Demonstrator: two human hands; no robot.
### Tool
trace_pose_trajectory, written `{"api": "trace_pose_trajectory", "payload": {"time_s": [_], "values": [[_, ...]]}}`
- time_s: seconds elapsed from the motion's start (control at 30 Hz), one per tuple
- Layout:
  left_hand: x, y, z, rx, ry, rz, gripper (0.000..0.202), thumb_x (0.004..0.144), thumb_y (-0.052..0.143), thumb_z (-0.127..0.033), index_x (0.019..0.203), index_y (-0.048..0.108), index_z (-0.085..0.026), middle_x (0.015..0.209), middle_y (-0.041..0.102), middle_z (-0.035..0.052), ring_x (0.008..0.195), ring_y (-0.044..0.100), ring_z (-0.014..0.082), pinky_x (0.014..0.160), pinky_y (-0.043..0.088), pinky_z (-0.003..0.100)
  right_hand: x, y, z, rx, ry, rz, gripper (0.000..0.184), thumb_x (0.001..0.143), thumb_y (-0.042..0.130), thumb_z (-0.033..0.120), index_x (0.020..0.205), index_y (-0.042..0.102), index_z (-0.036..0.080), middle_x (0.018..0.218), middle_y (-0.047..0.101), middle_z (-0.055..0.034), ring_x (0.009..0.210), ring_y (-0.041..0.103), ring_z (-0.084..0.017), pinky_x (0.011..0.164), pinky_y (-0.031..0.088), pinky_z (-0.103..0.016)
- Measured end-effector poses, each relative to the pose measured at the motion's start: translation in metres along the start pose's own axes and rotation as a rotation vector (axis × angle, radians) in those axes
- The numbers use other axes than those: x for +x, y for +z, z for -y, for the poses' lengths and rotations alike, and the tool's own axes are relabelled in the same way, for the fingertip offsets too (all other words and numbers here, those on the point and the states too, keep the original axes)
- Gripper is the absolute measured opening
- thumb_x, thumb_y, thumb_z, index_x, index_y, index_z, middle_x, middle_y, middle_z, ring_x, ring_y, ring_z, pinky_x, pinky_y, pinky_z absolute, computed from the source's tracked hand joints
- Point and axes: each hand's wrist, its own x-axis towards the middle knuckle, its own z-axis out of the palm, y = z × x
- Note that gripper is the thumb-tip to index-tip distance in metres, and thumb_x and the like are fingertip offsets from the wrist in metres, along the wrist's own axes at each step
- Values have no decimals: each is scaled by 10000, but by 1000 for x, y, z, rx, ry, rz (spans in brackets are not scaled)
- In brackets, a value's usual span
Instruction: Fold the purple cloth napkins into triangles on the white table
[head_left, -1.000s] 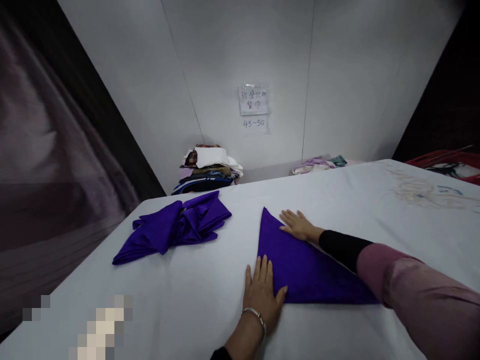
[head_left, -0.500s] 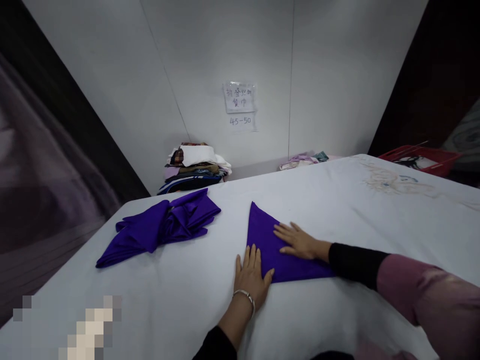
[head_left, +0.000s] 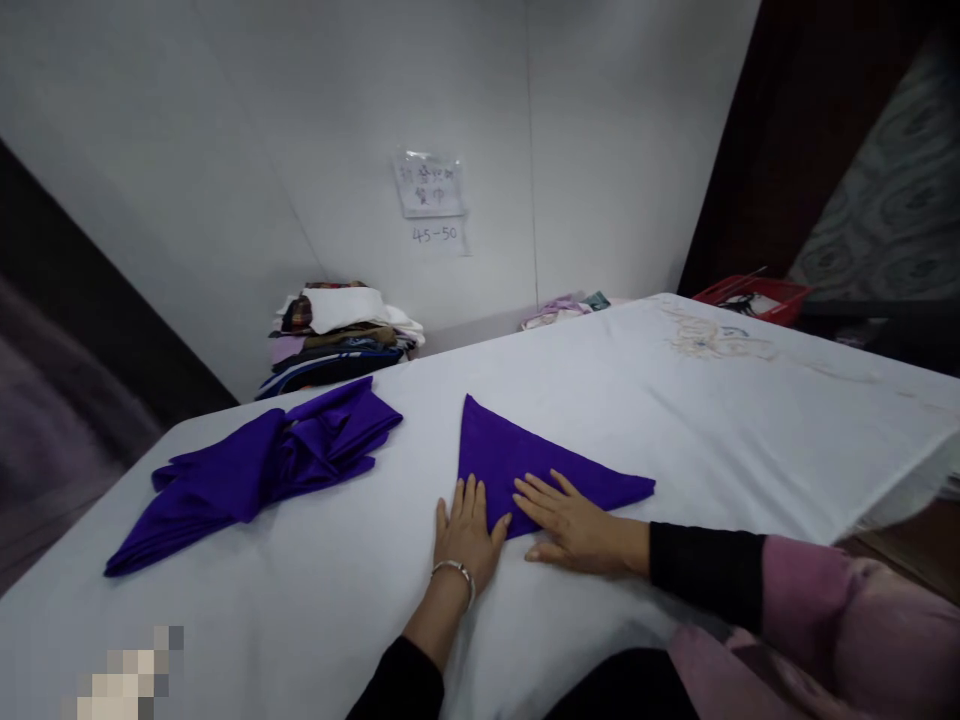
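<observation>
Your cloth (head_left: 495,440), mid-frame, shows its right tip now that your right hand (head_left: 574,525) has slid to the lower edge. Your left hand (head_left: 469,540) rests at its lower left. Both hands' fingers lie extended, gripping nothing. You're likely smoothing it; the next move calls for aligned edges.

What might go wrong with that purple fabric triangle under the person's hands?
The right hand lies across the lower edge of the flat purple fabric triangle, so sliding that hand might pucker it. The white cloth table cover shows wrinkles, which may leave the triangle lying unevenly.
</observation>
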Motion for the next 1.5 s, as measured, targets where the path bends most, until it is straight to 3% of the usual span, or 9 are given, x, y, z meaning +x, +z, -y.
{"api": "trace_pose_trajectory", "payload": {"time_s": [0.1, 0.4, 0.63, 0.7, 0.8, 1.0, 1.2, 1.4, 1.5], "values": [[2, 0, 0, 16, -2, -2, 663, 886, 219, -509, 1403, 254, -95, 1488, 179, 106, 1372, 124, 247, 1082, 131, 500, -19, 4, -7, 9, 73, 17, 757, 863, 292, 646, 1445, 146, 185, 1495, 145, -108, 1370, 71, -268, 1084, -23, -495], [3, 0, 0, 43, -2, -4, 664, 889, 212, -510, 1401, 260, -90, 1489, 181, 93, 1371, 131, 245, 1088, 131, 496, -105, -4, -75, -112, 312, -34, 683, 901, 263, 587, 1449, 52, 238, 1505, 95, -51, 1371, 67, -240, 1097, 16, -481], [5, 5, 2, 20, -2, -2, 677, 885, 213, -523, 1406, 246, -92, 1491, 168, 89, 1373, 121, 251, 1087, 131, 507, -163, -17, -118, -206, 696, -102, 676, 905, 213, 582, 1450, 117, 193, 1489, 168, -114, 1356, 127, -289, 1064, 140, -553], [4, 5, 2, 12, -7, 2, 679, 883, 219, -525, 1406, 245, -93, 1492, 161, 87, 1374, 114, 251, 1089, 124, 509, -158, -20, -109, -243, 700, -193, 681, 912, 217, 563, 1453, 92, 168, 1487, 169, -135, 1356, 123, -296, 1062, 159, -550], [2, 4, 1, 6, -13, 10, 675, 884, 229, -523, 1404, 253, -93, 1492, 159, 87, 1374, 109, 251, 1091, 115, 511, -124, -17, -72, -273, 447, -293, 668, 921, 277, 531, 1455, 48, 201, 1493, 162, -109, 1363, 116, -267, 1085, 119, -516], [-3, 2, 1, -8, -12, 10, 672, 882, 229, -521, 1408, 249, -104, 1492, 150, 82, 1377, 91, 244, 1098, 102, 504, -32, -3, -1, -146, 10, -183, 718, 894, 319, 581, 1451, 58, 211, 1500, 127, -100, 1370, 82, -258, 1085, 69, -526], [-5, 2, 2, -63, -5, 18, 673, 881, 220, -518, 1415, 229, -108, 1497, 136, 70, 1380, 50, 227, 1107, 66, 499, -4, 14, -5, -9, -32, -24, 693, 876, 338, 605, 1437, 180, 231, 1487, 195, -106, 1360, 131, -285, 1069, 79, -545], [-8, -16, -1, -148, -9, 42, 722, 864, 288, -540, 1427, 167, -104, 1505, 82, 86, 1379, 13, 251, 1101, 62, 525, -8, 19, -10, 3, -32, -24, 683, 879, 341, 597, 1439, 168, 245, 1493, 174, -94, 1361, 123, -286, 1066, 77, -549], [-10, -21, -17, -183, 108, -7, 720, 867, 252, -576, 1429, 175, -131, 1510, 75, 82, 1379, -10, 253, 1101, 35, 528, -7, 21, -10, 1, -41, -51, 675, 882, 358, 578, 1437, 190, 231, 1483, 212, -106, 1358, 132, -293, 1066, 72, -552]]}}
